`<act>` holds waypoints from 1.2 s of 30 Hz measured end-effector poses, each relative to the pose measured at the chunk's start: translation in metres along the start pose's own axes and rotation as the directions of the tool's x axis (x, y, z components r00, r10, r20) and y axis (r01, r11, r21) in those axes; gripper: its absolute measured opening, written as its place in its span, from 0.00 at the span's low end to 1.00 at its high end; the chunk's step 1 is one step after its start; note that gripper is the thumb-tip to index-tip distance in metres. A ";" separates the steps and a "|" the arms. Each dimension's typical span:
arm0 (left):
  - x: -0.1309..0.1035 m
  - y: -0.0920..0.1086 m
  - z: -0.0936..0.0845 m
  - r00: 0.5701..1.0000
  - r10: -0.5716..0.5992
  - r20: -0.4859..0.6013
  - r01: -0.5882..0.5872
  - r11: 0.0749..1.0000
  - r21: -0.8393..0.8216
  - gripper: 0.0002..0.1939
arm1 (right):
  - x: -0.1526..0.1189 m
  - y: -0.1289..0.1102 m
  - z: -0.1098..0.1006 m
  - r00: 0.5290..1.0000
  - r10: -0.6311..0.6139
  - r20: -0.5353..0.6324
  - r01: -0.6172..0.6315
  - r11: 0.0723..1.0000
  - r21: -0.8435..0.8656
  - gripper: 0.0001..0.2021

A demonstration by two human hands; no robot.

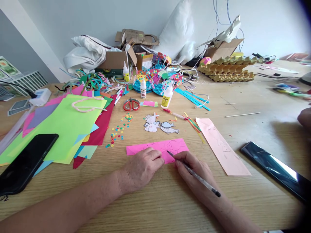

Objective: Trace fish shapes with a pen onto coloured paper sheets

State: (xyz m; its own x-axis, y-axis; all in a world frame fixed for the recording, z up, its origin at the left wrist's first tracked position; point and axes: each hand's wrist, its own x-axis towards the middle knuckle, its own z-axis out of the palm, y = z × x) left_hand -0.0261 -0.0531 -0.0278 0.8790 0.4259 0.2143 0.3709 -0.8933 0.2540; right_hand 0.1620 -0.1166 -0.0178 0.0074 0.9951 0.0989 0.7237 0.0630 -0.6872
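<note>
My right hand [194, 168] is closed round a slim pen [200, 179], its tip touching a bright pink paper strip [136, 149]. Drawn fish outlines in dark ink show on that strip. My left hand [145, 165] presses on the strip's near edge with fingers curled in; its fingertips are partly hidden. Just beyond the strip lie several cut-out paper fish [152, 127], some white and some bluish. To the right is a pale pink paper strip [221, 149] with more fish drawn on it.
Coloured paper sheets [65, 126] and a black phone [26, 161] lie left, another phone [274, 171] right. Scissors [131, 104], glue bottles [166, 97] and confetti dots [116, 132] sit farther back. Egg trays [228, 72] and boxes [114, 63] stand along the wall. Another person's hand [305, 117] shows at right.
</note>
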 end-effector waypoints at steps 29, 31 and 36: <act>0.000 -0.001 0.001 1.000 0.001 -0.003 -0.001 1.000 -0.005 0.09 | 0.002 -0.001 0.001 1.000 0.016 -0.006 -0.016 1.000 0.006 0.07; 0.000 -0.001 0.001 1.000 0.000 -0.002 0.000 1.000 -0.006 0.09 | 0.002 -0.002 0.000 1.000 0.024 0.002 -0.024 1.000 0.008 0.07; 0.001 0.000 0.000 1.000 0.000 0.001 0.000 1.000 0.009 0.09 | 0.002 -0.003 -0.001 1.000 0.028 0.003 -0.028 1.000 0.002 0.07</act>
State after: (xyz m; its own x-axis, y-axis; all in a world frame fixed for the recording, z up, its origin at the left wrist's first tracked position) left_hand -0.0253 -0.0527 -0.0277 0.8793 0.4257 0.2134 0.3736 -0.8946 0.2453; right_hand 0.1605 -0.1151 -0.0151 0.0255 0.9967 0.0770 0.7221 0.0349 -0.6910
